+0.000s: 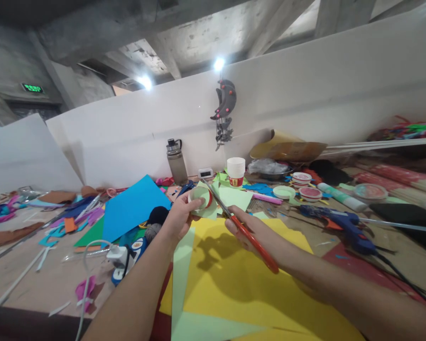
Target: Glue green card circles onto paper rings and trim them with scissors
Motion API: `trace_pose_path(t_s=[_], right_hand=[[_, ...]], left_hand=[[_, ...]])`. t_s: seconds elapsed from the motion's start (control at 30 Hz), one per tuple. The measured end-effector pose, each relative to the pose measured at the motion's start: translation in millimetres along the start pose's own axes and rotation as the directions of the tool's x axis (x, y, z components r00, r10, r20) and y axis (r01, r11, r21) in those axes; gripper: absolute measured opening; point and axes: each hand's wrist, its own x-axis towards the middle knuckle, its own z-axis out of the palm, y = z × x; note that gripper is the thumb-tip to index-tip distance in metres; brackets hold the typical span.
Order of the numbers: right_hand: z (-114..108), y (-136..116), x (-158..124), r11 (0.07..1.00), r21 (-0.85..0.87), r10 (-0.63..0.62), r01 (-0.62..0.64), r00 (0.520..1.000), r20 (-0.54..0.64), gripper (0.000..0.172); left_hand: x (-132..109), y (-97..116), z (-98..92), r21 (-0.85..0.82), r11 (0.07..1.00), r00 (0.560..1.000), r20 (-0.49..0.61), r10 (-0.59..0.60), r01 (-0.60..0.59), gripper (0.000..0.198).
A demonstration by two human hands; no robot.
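Observation:
My left hand point(179, 215) is closed on a small paper cup point(200, 196) wrapped in light green paper, held above the table with its bottom facing me. My right hand point(257, 234) grips red-handled scissors point(250, 239), whose blades reach up to the green paper at the cup. Both hands hover over a yellow sheet point(234, 279) and a light green sheet point(181, 274) lying on the table.
A blue sheet point(133, 206), a water bottle point(176, 162), a stack of paper cups point(236, 171), lidded tubs point(309, 192), a blue glue gun point(344, 225) with its cable, and a white charger point(118, 255) crowd the table. A white partition point(305, 94) stands behind.

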Motion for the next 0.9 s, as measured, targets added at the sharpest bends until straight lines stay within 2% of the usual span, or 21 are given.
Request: trace_pose_path(t_s=[0.33,0.57,0.9], right_hand=[[-1.4,-2.5,-0.1,1.0,-0.024,-0.015,0.015,1.0,-0.015,0.029],[-2.3,-4.1,-0.4,0.998,-0.058,-0.04,0.037,0.998,-0.043,0.031],[0.1,-6.5,-2.9,0.998,-0.064,-0.006,0.003,0.999,-0.052,0.034]], left_hand=[[-2.9,0.5,2.6,0.026,1.0,0.998,0.055,0.008,-0.009,0.033],[-2.9,1.8,2.3,0.093,0.996,0.999,0.035,0.01,-0.013,0.031],[-1.0,0.4,-1.8,0.115,0.993,0.998,0.069,0.005,-0.013,0.032]])
